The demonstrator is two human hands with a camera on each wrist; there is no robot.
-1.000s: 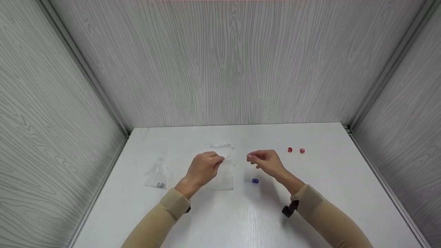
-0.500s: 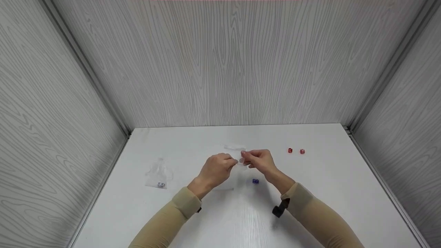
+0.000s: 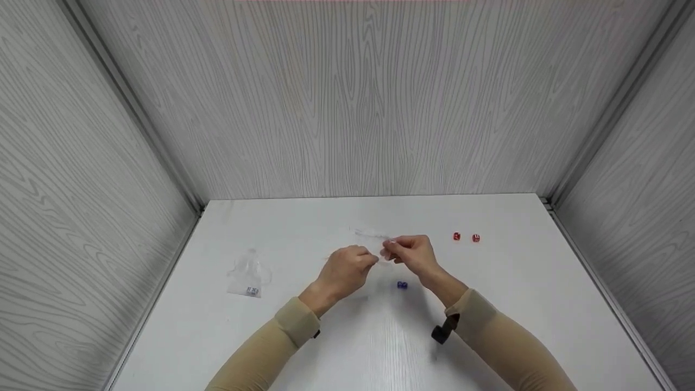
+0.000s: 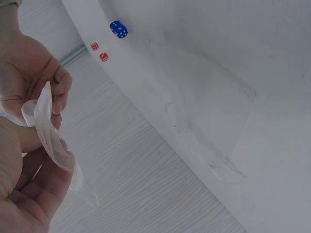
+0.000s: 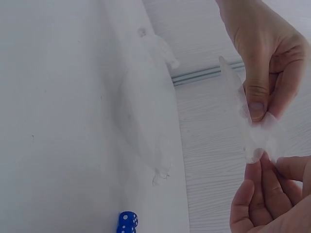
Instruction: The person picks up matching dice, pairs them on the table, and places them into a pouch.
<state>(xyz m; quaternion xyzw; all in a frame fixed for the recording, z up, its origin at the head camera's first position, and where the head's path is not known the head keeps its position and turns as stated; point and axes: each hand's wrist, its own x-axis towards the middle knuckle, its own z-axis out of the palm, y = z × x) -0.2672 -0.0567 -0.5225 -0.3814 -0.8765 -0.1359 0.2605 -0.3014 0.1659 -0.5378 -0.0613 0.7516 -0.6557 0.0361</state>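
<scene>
Your left hand [image 3: 347,270] and right hand [image 3: 416,255], closed to fingertip pinches, hold the bag [image 4: 45,127] between them above the counter [image 3: 543,282], blue dice [image 3: 402,285] at its five o'clock, and an uneven tug could tear it or slip it loose.

Three clear bags: held bag [image 4: 46,127], flat bag [image 4: 214,111] mid-tabletop [image 3: 543,315], filled bag [image 3: 247,271] toward left edge. Two red dice [image 3: 456,236] toward back right corner. Two blue dice [image 4: 118,29]. Bagged dice [image 3: 252,291]: count unclear. Two hands: left hand [image 3: 347,269], right hand [image 3: 416,254].
</scene>
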